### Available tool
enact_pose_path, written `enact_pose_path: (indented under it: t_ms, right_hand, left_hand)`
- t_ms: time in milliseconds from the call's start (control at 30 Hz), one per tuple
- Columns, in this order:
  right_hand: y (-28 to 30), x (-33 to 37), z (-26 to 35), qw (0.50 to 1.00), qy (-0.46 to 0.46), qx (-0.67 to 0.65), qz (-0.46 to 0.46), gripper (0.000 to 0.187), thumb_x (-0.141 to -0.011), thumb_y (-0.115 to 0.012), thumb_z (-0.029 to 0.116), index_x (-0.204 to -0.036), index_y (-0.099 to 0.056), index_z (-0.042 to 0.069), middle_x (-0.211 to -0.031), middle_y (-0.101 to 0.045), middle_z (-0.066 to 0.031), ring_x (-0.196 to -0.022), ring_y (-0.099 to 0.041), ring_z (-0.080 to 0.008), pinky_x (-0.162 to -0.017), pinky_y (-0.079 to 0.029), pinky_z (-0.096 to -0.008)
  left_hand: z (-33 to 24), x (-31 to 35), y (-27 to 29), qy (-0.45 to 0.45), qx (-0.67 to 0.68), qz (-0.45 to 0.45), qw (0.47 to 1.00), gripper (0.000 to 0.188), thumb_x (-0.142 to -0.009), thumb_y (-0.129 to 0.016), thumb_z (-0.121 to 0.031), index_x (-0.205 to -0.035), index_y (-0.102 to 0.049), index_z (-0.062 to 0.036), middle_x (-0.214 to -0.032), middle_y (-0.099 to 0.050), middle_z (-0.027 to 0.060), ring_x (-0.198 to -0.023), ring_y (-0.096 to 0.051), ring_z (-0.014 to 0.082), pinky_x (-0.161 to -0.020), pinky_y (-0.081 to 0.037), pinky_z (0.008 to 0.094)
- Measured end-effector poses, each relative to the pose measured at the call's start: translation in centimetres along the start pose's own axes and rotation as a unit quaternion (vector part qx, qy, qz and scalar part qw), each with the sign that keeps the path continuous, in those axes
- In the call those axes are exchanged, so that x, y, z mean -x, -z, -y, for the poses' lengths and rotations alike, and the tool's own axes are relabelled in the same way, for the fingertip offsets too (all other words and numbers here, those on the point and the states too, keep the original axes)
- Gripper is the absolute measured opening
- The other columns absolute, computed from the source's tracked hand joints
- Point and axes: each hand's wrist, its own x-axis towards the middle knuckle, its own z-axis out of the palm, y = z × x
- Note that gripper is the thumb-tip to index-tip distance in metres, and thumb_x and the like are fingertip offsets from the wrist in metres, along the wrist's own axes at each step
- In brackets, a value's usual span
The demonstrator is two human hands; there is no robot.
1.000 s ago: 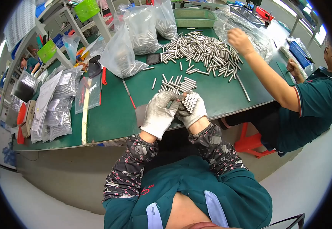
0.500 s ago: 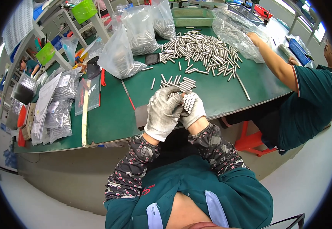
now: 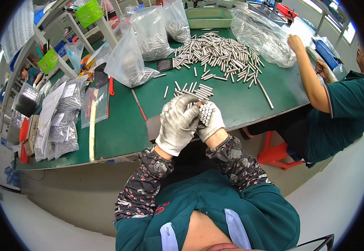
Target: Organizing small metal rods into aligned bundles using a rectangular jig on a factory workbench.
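A bundle of short metal pins (image 3: 205, 113) is gripped between my gloved hands, the round ends showing toward me. My left hand (image 3: 177, 123), in a grey-stained white glove, closes on the bundle from the left with its fingers curled. From the right, my right hand (image 3: 212, 124) wraps round the same pins; part of its fingers is hidden behind them. Just beyond my hands lies a small group of loose pins (image 3: 204, 90) on the green table (image 3: 121, 136). Farther back is a large heap of the same pins (image 3: 221, 54).
Clear bags of pins (image 3: 150, 37) stand behind on the left, near a green basket (image 3: 210, 19). A red-handled tool (image 3: 140, 106) and a metal strip (image 3: 265, 93) lie on the table. Bagged parts and papers (image 3: 60, 121) are at left. A co-worker (image 3: 336, 104) sits at right.
The co-worker's hand has lifted off the clear plastic bag and drawn back to the right. My hands stay around the pin bundle, nearly still.
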Motion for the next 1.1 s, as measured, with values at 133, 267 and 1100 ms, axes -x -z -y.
enact_pose_path:
  t_ms: [133,267,1100]
  right_hand:
    - [0.3,-0.2,0.0,0.999,0.000,-0.009,-0.030,0.014,-0.087,-0.052,0.021,-0.080,-0.058,0.011,-0.070,-0.060,-0.0011,-0.063,-0.060,-0.0191,-0.061,-0.052,-0.0346]
    - [-0.1,0.1,0.0,1.000,-0.005,-0.007,-0.029,0.014,-0.087,-0.052,0.020,-0.079,-0.057,0.010,-0.070,-0.060,-0.0022,-0.061,-0.059,-0.0193,-0.059,-0.051,-0.0335]
    - [-0.8,1.6,1.1,0.993,-0.047,0.102,-0.022,0.021,-0.092,-0.043,0.031,-0.080,-0.052,0.016,-0.063,-0.050,0.0025,-0.048,-0.047,-0.0158,-0.039,-0.032,-0.0305]
  left_hand:
    - [0.1,0.3,0.1,-0.015,-0.004,-0.008,1.000,0.037,-0.064,-0.073,-0.004,-0.099,-0.064,-0.0123,-0.108,-0.061,0.0079,-0.101,-0.057,0.0300,-0.085,-0.046,0.0411]
    - [0.4,0.8,0.1,-0.009,0.019,-0.014,1.000,0.038,-0.064,-0.073,-0.003,-0.100,-0.063,-0.0128,-0.109,-0.060,0.0077,-0.101,-0.057,0.0299,-0.086,-0.045,0.0412]
    - [2.1,1.0,3.4,0.151,0.206,-0.152,0.955,0.026,-0.067,-0.065,0.008,-0.089,-0.057,-0.0047,-0.111,-0.058,0.0138,-0.099,-0.059,0.0227,-0.088,-0.046,0.0316]
